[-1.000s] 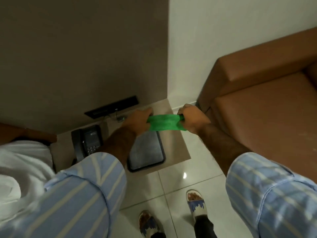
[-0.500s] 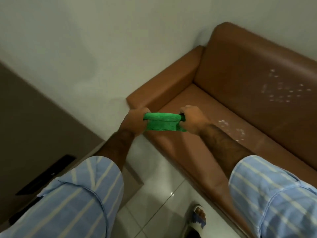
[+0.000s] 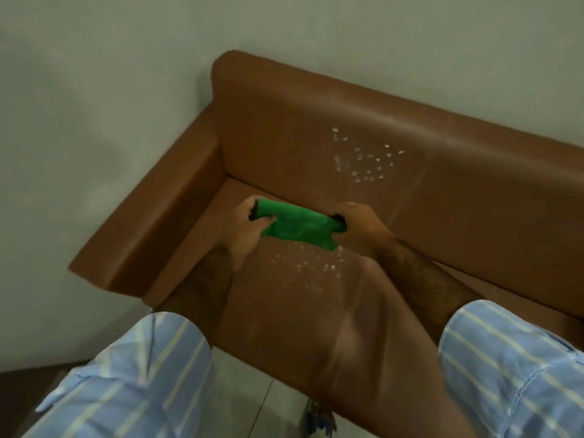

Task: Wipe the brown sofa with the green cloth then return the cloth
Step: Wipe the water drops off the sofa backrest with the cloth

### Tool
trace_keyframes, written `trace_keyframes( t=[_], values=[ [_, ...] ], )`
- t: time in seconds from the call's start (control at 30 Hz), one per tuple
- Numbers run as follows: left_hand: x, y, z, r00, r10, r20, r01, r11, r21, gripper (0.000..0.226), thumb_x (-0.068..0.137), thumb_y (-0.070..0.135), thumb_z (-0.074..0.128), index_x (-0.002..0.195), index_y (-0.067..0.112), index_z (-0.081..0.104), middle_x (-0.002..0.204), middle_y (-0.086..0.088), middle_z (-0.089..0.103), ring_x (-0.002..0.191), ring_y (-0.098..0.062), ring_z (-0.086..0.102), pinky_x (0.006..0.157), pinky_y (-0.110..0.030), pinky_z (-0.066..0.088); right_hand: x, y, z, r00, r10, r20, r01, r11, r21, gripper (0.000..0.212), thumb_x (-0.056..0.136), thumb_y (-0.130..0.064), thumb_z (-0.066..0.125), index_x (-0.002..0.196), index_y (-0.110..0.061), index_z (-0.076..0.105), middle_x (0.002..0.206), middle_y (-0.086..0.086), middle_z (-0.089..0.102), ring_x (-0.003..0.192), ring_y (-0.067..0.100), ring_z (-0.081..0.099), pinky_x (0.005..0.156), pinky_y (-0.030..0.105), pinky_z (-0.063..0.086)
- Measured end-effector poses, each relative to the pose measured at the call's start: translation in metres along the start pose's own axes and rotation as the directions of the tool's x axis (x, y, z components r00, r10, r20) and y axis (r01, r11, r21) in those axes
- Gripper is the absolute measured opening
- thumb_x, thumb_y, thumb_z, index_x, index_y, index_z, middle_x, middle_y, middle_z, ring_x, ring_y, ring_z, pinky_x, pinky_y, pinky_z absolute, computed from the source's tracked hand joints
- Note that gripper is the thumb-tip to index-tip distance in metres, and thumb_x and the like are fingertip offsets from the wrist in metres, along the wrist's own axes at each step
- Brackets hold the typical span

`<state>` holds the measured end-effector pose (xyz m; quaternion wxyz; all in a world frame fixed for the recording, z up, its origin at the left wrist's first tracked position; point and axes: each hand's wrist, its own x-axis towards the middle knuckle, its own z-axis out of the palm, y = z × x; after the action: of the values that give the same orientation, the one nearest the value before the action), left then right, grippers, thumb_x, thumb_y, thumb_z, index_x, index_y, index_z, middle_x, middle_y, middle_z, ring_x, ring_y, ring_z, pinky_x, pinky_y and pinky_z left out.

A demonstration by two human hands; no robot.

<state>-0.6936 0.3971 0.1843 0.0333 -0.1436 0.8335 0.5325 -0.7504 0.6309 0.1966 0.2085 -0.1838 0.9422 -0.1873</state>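
Head view: green cloth [image 3: 297, 227] between both hands, above brown sofa [image 3: 474, 216]

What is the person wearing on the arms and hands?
Both arms wear light blue sleeves with pale stripes, the left sleeve and the right sleeve, rolled up so the forearms are bare. The left hand and right hand are bare: no gloves are visible.

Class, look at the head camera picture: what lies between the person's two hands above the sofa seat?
In the head view, the green cloth spans between left hand and right hand.
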Motion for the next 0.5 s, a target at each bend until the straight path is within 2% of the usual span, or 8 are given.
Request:
trace_keyframes(
  t=[0.07, 0.13, 0.2, 0.27, 0.3, 0.37, 0.43, 0.5],
  values=[
    [0.028, 0.011, 0.018, 0.997, 0.056, 0.057, -0.059, 0.997, 0.050, 0.022, 0.095, 0.006, 0.062, 0.112, 0.020, 0.062, 0.103, 0.003, 0.065, 0.095, -0.012, 0.061, 0.081, -0.023, 0.053, 0.011, 0.034, -0.010, 0.998, -0.047, 0.028, 0.048, 0.999, -0.021, 0.044, 0.087, -0.035, 0.078, 0.125, -0.016, 0.068, 0.093, -0.014, 0.051, 0.097, 0.013, 0.056, 0.075, 0.013, 0.038],
    [0.063, 0.022, 0.028, 0.978, 0.144, 0.149, -0.175, 0.960, 0.218, 0.028, 0.094, 0.006, 0.061, 0.118, 0.020, 0.060, 0.109, 0.003, 0.065, 0.101, -0.014, 0.061, 0.088, -0.028, 0.052, 0.026, 0.068, -0.028, 0.994, -0.074, -0.079, 0.068, 0.995, -0.072, 0.053, 0.092, -0.054, 0.068, 0.135, -0.024, 0.060, 0.115, -0.012, 0.052, 0.109, 0.009, 0.052, 0.092, 0.023, 0.045],
    [0.099, 0.038, 0.030, 0.941, 0.233, 0.247, -0.312, 0.880, 0.357, 0.032, 0.089, -0.001, 0.060, 0.113, 0.020, 0.062, 0.106, 0.001, 0.066, 0.100, -0.019, 0.063, 0.091, -0.037, 0.054, 0.044, 0.100, -0.053, 0.945, -0.072, -0.318, 0.046, 0.995, -0.088, 0.051, 0.100, -0.053, 0.055, 0.141, -0.023, 0.053, 0.135, -0.003, 0.057, 0.124, 0.014, 0.053, 0.108, 0.037, 0.049],
    [0.133, 0.059, 0.034, 0.900, 0.279, 0.334, -0.419, 0.764, 0.491, 0.037, 0.083, -0.007, 0.057, 0.109, 0.019, 0.064, 0.104, -0.006, 0.067, 0.098, -0.028, 0.064, 0.089, -0.046, 0.054, 0.060, 0.126, -0.086, 0.888, -0.048, -0.457, 0.018, 0.997, -0.070, 0.055, 0.106, -0.049, 0.043, 0.152, -0.019, 0.043, 0.153, 0.008, 0.049, 0.144, 0.025, 0.045, 0.122, 0.049, 0.040],
    [0.148, 0.070, 0.036, 0.890, 0.286, 0.355, -0.447, 0.696, 0.562, 0.040, 0.081, -0.006, 0.056, 0.110, 0.020, 0.064, 0.105, -0.008, 0.066, 0.099, -0.031, 0.063, 0.088, -0.050, 0.054, 0.070, 0.140, -0.102, 0.876, -0.049, -0.479, 0.010, 0.996, -0.084, 0.057, 0.108, -0.046, 0.040, 0.157, -0.017, 0.036, 0.160, 0.011, 0.043, 0.151, 0.028, 0.037, 0.127, 0.049, 0.032],
    [0.175, 0.093, 0.044, 0.892, 0.305, 0.333, -0.451, 0.561, 0.694, 0.044, 0.080, -0.003, 0.055, 0.113, 0.025, 0.061, 0.109, -0.009, 0.063, 0.104, -0.035, 0.060, 0.088, -0.054, 0.052, 0.086, 0.166, -0.132, 0.886, -0.086, -0.456, 0.014, 0.987, -0.159, 0.061, 0.109, -0.043, 0.035, 0.161, -0.011, 0.029, 0.166, 0.016, 0.034, 0.156, 0.032, 0.030, 0.129, 0.046, 0.025],
    [0.199, 0.116, 0.053, 0.882, 0.379, 0.278, -0.428, 0.399, 0.811, 0.044, 0.078, -0.001, 0.059, 0.110, 0.029, 0.062, 0.110, -0.005, 0.063, 0.106, -0.035, 0.057, 0.087, -0.053, 0.048, 0.098, 0.193, -0.153, 0.918, -0.151, -0.367, 0.047, 0.960, -0.277, 0.066, 0.108, -0.047, 0.029, 0.162, -0.009, 0.025, 0.168, 0.018, 0.031, 0.157, 0.034, 0.029, 0.129, 0.047, 0.025],
    [0.220, 0.136, 0.062, 0.867, 0.435, 0.244, -0.402, 0.319, 0.858, 0.040, 0.076, -0.001, 0.061, 0.104, 0.027, 0.064, 0.107, -0.004, 0.065, 0.106, -0.036, 0.056, 0.087, -0.051, 0.043, 0.106, 0.216, -0.157, 0.937, -0.233, -0.260, 0.108, 0.901, -0.420, 0.070, 0.106, -0.049, 0.022, 0.163, -0.009, 0.023, 0.168, 0.018, 0.031, 0.155, 0.035, 0.033, 0.128, 0.049, 0.027]
  ],
)
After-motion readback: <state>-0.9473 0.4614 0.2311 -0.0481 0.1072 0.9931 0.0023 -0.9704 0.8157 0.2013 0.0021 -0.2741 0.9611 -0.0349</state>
